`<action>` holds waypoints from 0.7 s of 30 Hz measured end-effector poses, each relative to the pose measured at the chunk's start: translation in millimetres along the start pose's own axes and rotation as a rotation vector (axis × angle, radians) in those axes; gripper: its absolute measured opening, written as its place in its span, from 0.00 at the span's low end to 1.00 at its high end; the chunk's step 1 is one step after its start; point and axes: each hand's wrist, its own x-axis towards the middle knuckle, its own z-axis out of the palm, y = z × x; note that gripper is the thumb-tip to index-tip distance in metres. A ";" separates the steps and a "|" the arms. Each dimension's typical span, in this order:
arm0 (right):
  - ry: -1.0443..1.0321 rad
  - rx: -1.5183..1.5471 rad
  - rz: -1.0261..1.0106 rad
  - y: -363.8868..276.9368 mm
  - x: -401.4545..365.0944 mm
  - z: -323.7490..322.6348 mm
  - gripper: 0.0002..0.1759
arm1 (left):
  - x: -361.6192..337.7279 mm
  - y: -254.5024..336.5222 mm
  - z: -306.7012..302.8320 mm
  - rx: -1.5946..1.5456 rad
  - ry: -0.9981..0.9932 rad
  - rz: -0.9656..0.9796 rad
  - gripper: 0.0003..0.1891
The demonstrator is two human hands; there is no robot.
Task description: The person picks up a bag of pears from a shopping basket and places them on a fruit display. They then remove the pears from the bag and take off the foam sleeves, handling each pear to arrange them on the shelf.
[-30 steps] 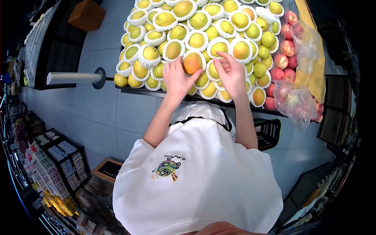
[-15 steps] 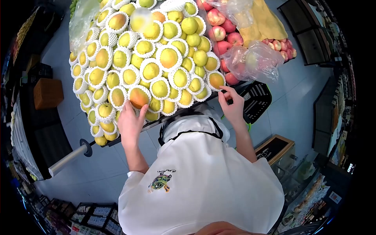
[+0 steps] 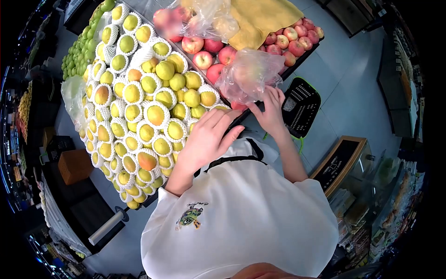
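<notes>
Head view shows the right hand (image 3: 271, 111) with its grip touching the clear bag (image 3: 248, 76); I can't tell if it's shut. The left hand (image 3: 207, 138) has an open grip by the yellow fruit (image 3: 155, 115). The bag lies on red apples (image 3: 203, 60), beside that fruit.

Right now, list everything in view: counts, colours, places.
Large fruit: many, yellowish, mostly netted, left
Small fruit: many, green, upper left
Apples: many, red and yellowish, top centre
Bags: several, clear, on apples and upper left
Cloth: one, yellow, by the apples
Basket: one, black, right
Box: one, brown, left
Roll: one, whitish, lower left
Framed board: one, black, right
Shelf goods: many, mixed, edges
Shirt: one, white, bottom centre
Left hand: one, bare, over fruit edge
Right hand: one, bare, at a bag
</notes>
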 end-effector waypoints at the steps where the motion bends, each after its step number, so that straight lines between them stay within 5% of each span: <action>1: -0.046 0.001 -0.088 -2.3 0.7 4.7 0.32 | 18.8 -1.0 16.4 -0.090 -0.003 0.106 0.16; 4: -0.090 -0.008 -0.269 -22.2 8.4 9.8 0.32 | 63.4 0.3 57.4 -0.196 -0.057 0.249 0.11; 6: -0.246 0.089 -0.231 -22.3 12.2 7.7 0.32 | 88.5 -12.3 78.0 -0.168 -0.276 0.260 0.07; 8: -0.467 0.512 -0.012 -26.9 -4.9 -1.3 0.32 | 109.7 -36.4 88.4 -0.159 -0.403 0.117 0.07; 9: -0.247 0.128 -0.229 -30.2 1.4 -21.9 0.27 | 114.4 -57.5 92.7 -0.022 -0.482 -0.007 0.07; 12: -0.233 0.500 -0.185 -9.1 13.4 -65.7 0.20 | 114.4 -111.3 109.3 0.218 -0.507 -0.201 0.07; 16: 0.237 0.474 0.361 61.9 24.1 -42.7 0.08 | 125.4 -159.9 136.2 0.329 -0.417 -0.207 0.10; 18: 0.174 0.702 0.657 130.7 20.1 7.3 0.10 | 149.0 -146.8 136.4 0.431 -0.377 -0.172 0.12; 20: 0.103 0.542 0.535 156.6 25.9 24.6 0.11 | 161.9 -142.0 139.7 0.537 -0.335 -0.139 0.14; 21: 0.067 0.479 0.428 159.5 30.4 27.7 0.15 | 162.0 -143.0 144.1 0.349 -0.270 -0.105 0.18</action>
